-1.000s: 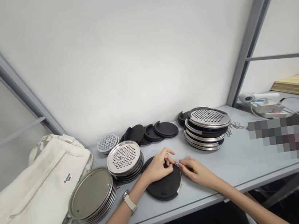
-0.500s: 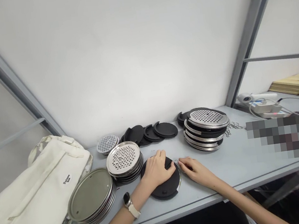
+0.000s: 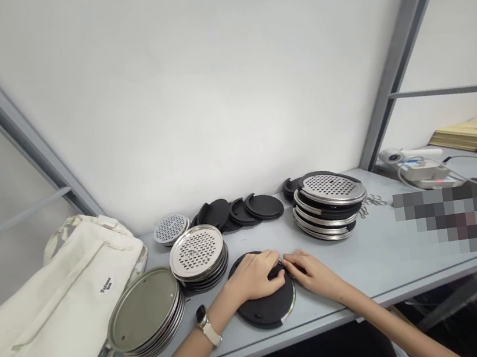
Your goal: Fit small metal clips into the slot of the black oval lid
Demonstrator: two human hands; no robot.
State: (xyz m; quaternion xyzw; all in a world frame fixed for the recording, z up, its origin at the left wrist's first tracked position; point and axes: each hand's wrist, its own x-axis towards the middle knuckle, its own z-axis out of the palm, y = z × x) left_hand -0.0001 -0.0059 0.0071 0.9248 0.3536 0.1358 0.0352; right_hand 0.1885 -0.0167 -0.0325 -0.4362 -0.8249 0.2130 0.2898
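Black disc (image 3: 268, 308) is lying flat near the front edge of the grey table (image 3: 344, 281), roughly mid-scene, with a pale printed strip peeking out along its right edge. The left hand (image 3: 256, 275) is laid across its far half, fingers and thumb bent toward the far right rim; can't tell if it's actually gripping or just pressing. Right hand (image 3: 309, 271) is just beside that rim, fingertips pinched narrow on a small metal bit (image 3: 280, 261) that's mostly hidden. There's a watch (image 3: 205, 325) on the left wrist.

Over on the left there's a stack of olive plates (image 3: 146, 310), with a cream bag (image 3: 50, 320) just beside it, further left. A bit farther, between those plates and the disc, sits a stack topped with a perforated metal plate (image 3: 198, 253).

Far right of the hands is a tall stack of metal and black discs (image 3: 330, 204), with some wire clips (image 3: 372, 203) just right of it. Back by the wall (image 3: 226, 86) you've got small perforated plates (image 3: 170, 229) on the left, then a row of overlapping black lids (image 3: 265, 206). Wooden boards (image 3: 470, 136) are piled at the far right.
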